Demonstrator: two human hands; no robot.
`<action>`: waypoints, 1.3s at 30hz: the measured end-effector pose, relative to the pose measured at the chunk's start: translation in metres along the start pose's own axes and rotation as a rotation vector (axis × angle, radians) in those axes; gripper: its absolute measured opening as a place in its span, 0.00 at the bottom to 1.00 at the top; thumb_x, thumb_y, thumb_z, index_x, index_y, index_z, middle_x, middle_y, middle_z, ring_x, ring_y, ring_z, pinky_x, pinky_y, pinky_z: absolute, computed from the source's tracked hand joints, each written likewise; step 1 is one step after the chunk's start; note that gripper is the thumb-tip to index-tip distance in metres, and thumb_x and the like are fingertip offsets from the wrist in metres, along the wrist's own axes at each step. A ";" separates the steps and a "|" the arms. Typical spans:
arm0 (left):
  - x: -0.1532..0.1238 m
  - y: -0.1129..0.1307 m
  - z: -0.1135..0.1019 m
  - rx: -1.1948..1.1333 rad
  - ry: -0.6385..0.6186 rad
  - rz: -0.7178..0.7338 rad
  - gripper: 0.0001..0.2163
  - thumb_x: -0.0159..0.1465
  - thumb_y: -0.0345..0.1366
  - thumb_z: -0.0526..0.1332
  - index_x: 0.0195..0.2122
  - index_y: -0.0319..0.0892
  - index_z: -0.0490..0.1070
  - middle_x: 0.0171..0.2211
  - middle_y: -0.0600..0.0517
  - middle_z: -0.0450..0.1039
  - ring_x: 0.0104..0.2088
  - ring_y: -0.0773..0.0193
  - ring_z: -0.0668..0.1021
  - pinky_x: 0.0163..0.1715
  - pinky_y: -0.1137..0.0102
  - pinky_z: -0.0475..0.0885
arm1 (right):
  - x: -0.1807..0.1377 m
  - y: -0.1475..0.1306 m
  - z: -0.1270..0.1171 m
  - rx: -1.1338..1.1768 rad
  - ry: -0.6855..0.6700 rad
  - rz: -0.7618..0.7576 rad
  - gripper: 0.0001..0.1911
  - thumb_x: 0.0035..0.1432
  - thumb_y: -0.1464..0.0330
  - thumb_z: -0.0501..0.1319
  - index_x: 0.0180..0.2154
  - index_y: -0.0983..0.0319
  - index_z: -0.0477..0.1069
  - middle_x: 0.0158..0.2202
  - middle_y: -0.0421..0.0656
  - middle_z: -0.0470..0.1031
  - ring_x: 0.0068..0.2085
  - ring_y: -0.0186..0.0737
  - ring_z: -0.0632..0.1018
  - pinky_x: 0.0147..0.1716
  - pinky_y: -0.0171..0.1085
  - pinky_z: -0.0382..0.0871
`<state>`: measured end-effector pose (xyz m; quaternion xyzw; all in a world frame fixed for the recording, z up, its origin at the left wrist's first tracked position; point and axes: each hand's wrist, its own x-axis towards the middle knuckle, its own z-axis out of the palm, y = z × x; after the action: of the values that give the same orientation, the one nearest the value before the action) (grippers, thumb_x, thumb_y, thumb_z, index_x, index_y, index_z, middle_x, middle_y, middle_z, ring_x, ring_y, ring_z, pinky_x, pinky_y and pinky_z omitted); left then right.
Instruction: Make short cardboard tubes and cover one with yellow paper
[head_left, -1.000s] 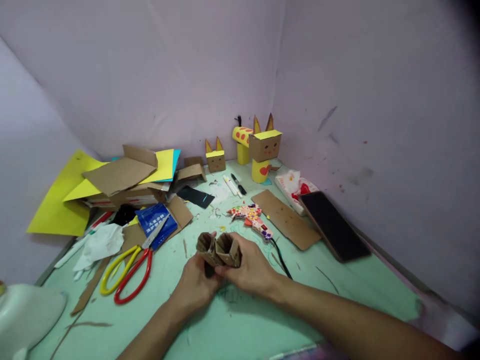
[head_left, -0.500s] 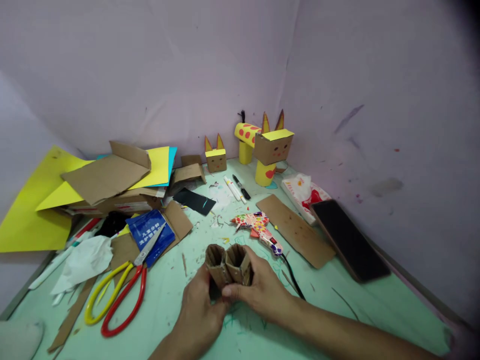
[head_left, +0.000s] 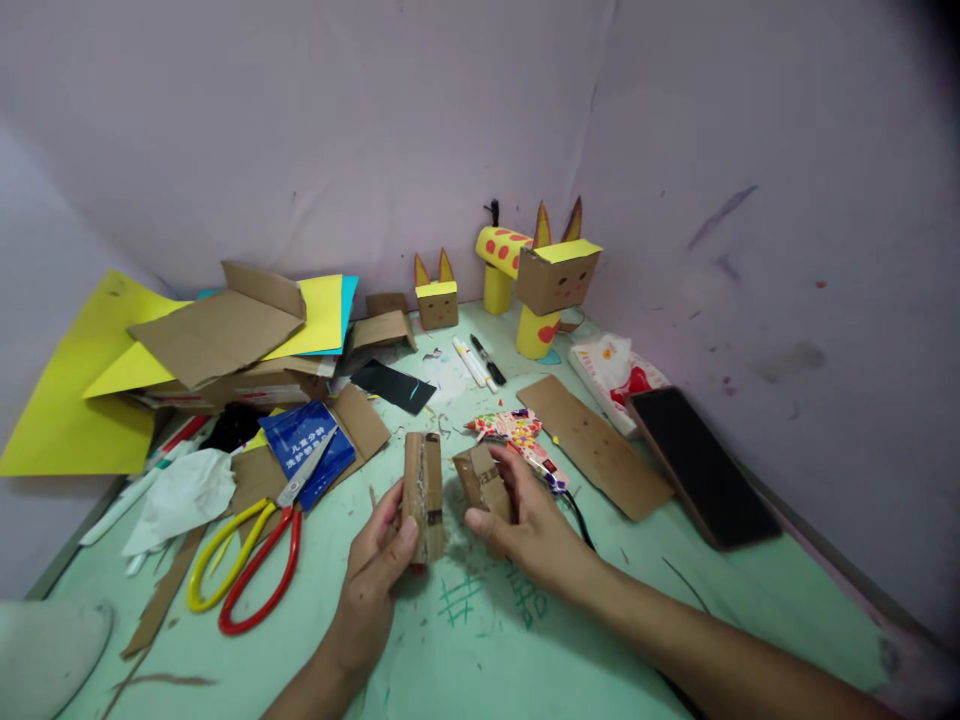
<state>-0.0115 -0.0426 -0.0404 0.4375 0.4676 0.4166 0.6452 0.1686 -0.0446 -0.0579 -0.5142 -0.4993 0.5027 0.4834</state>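
Note:
My left hand (head_left: 375,575) grips a folded brown cardboard tube (head_left: 423,493), held upright above the green table (head_left: 480,640). My right hand (head_left: 525,525) grips a second, shorter cardboard tube (head_left: 481,482) just to its right. The two tubes are apart, with a small gap between them. A patterned glue gun (head_left: 517,437) lies right behind my right hand, its black cord running under the wrist.
Red-and-yellow scissors (head_left: 244,555) lie at the left, beside a blue packet (head_left: 307,450) and crumpled tissue (head_left: 180,495). Cardboard and yellow paper (head_left: 217,335) pile up at back left. Cardboard animal figures (head_left: 544,285) stand in the corner. A cardboard strip (head_left: 592,445) and a dark phone (head_left: 701,465) lie at right.
The two cardboard tubes were pressed together between both hands; now they are pulled apart, one in each hand, and the left one is turned upright. The view shifted slightly.

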 end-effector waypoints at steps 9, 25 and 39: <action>0.000 -0.002 0.002 -0.079 0.104 -0.058 0.33 0.56 0.46 0.64 0.61 0.41 0.58 0.48 0.46 0.73 0.41 0.57 0.75 0.34 0.71 0.69 | -0.009 0.000 0.000 -0.128 0.091 -0.203 0.28 0.54 0.66 0.63 0.56 0.56 0.57 0.60 0.49 0.59 0.61 0.48 0.62 0.59 0.49 0.54; -0.008 0.003 0.006 -0.094 0.170 -0.078 0.33 0.54 0.47 0.65 0.59 0.41 0.59 0.38 0.49 0.75 0.28 0.66 0.74 0.24 0.74 0.67 | -0.018 -0.010 -0.007 -0.270 -0.019 -0.399 0.24 0.62 0.65 0.52 0.16 0.60 0.49 0.15 0.33 0.49 0.17 0.29 0.56 0.19 0.33 0.47; -0.018 0.004 0.003 0.228 -0.256 0.235 0.24 0.56 0.52 0.61 0.48 0.42 0.73 0.40 0.46 0.78 0.38 0.55 0.79 0.38 0.66 0.72 | -0.014 -0.032 0.006 0.440 -0.356 0.032 0.24 0.49 0.55 0.67 0.45 0.61 0.70 0.40 0.48 0.75 0.41 0.47 0.76 0.43 0.45 0.68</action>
<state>-0.0127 -0.0592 -0.0315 0.6085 0.3719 0.3744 0.5926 0.1616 -0.0577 -0.0259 -0.3082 -0.4472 0.6889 0.4801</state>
